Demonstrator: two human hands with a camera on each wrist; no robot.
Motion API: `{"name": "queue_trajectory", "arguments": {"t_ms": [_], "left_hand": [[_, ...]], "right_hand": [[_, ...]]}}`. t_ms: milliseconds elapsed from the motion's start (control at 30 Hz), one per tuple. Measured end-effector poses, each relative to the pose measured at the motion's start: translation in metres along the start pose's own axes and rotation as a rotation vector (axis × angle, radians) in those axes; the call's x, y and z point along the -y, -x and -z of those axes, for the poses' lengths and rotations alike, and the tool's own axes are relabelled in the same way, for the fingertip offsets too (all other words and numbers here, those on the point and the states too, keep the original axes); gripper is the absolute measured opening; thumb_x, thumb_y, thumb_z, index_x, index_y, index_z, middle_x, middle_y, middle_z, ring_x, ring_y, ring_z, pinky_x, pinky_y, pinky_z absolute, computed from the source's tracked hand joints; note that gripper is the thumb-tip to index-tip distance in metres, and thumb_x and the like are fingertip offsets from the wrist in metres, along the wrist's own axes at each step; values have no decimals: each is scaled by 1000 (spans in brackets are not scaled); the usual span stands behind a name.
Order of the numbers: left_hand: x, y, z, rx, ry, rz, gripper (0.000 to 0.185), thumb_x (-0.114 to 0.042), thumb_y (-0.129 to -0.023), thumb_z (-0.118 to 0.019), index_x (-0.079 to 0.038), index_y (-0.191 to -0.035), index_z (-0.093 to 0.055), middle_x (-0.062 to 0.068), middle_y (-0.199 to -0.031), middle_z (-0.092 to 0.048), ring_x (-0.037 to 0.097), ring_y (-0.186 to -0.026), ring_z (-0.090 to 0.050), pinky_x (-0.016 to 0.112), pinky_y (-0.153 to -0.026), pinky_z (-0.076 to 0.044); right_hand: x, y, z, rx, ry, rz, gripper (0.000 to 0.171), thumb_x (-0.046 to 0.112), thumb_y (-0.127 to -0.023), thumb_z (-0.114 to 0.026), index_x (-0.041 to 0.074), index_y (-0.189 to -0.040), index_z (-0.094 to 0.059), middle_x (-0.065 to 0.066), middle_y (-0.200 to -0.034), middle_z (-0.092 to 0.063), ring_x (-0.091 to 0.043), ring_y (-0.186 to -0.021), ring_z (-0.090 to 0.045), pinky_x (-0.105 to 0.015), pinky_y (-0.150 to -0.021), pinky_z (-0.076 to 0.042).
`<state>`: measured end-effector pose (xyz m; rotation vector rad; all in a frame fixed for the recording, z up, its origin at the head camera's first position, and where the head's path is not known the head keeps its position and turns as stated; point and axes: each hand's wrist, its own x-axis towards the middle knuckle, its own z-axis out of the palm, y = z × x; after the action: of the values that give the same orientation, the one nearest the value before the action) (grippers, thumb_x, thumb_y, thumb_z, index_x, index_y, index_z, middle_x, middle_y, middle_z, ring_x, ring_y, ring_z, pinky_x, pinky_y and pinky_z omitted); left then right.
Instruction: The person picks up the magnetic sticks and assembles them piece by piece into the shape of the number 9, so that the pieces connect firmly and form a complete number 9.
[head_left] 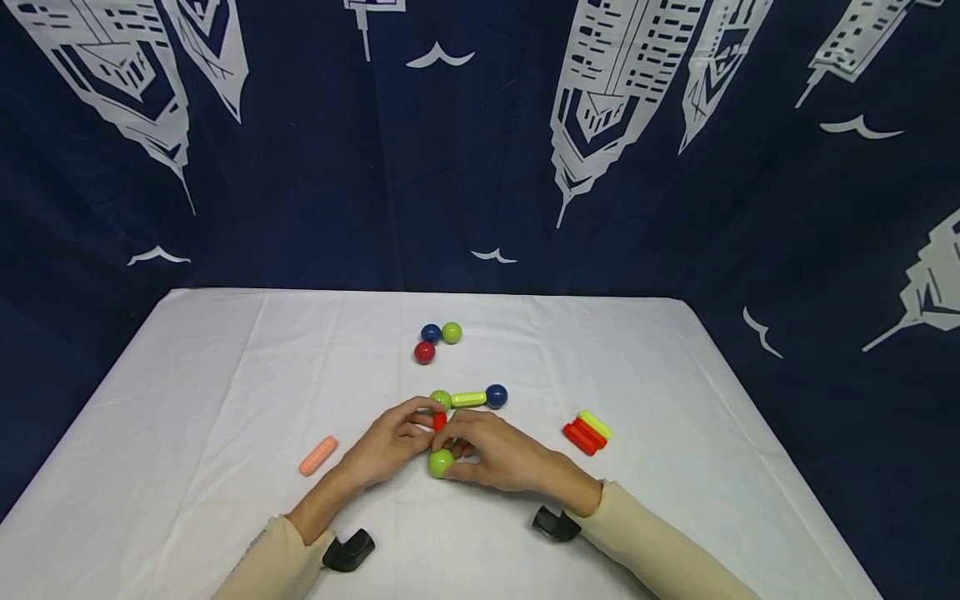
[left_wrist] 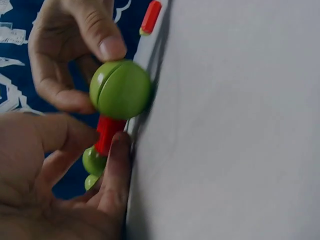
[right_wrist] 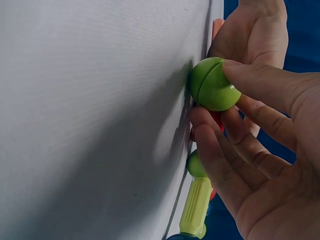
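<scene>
The green ball (head_left: 441, 462) near the table's front edge looked like glossy, smooth plastic with a fine seam round it, and the red rod (head_left: 439, 421) joined to it had the same hard shine. The yellow-green rod (head_left: 468, 399) and blue ball (head_left: 496, 395) beyond gleamed too. The white tablecloth (head_left: 225, 392) was matt woven cloth, faintly creased. The orange rod (head_left: 318, 455) toward the left edge seemed duller plastic. The backdrop (head_left: 300, 167) was printed, matt fabric, and the sleeves (head_left: 660, 550) soft knit.
</scene>
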<state>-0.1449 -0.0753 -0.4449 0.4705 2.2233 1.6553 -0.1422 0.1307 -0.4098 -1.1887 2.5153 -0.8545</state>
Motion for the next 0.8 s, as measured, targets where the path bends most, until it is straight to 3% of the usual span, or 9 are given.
{"name": "queue_trajectory", "arguments": {"t_ms": [133, 267, 467, 633, 800], "left_hand": [[-3, 3, 5, 127, -82, -33, 48, 4, -85, -51, -14, -130, -50, 8, -115, -58, 16, -95, -58, 20, -81, -47], [-5, 6, 9, 205, -171, -57, 59, -3, -81, -62, -21, -135, -44, 7, -111, -52, 17, -98, -53, 22, -87, -47], [-5, 7, 7, 211, -204, -75, 65, -27, -75, -78, -24, -132, -47, 8, -107, -47, 19, -94, -49, 23, -86, -46], [-6, 6, 6, 199, -177, -75, 61, -24, -74, -79, -18, -128, -52, 9, -103, -48, 20, -90, -48, 21, -81, -45], [-5, 5, 4, 188, -162, -63, 58, -22, -75, -79, -18, -126, -53, 8, -101, -50, 20, -89, -49, 21, -79, -45]], "right_hand": [[0, 2, 1, -3, -10, 2, 25, 19, -82, -73, 15, -105, -65, 4, -99, -59, -4, -87, -61, -16, -79, -51], [-2, 6, 5, -10, -1, 4, 24, 19, -82, -72, 16, -105, -64, 3, -100, -60, -6, -88, -62, -17, -79, -51], [-9, 21, 20, -32, -15, -59, 27, 20, -84, -70, 13, -109, -63, 0, -105, -64, -13, -89, -63, -25, -81, -52], [-21, 36, 34, -77, -52, -128, 28, 23, -85, -69, 12, -110, -62, -2, -105, -65, -16, -91, -63, -31, -80, -53], [-35, 53, 46, -149, -31, -125, 28, 22, -85, -70, 13, -110, -63, -2, -104, -65, -16, -91, -64, -32, -80, -52]]}}
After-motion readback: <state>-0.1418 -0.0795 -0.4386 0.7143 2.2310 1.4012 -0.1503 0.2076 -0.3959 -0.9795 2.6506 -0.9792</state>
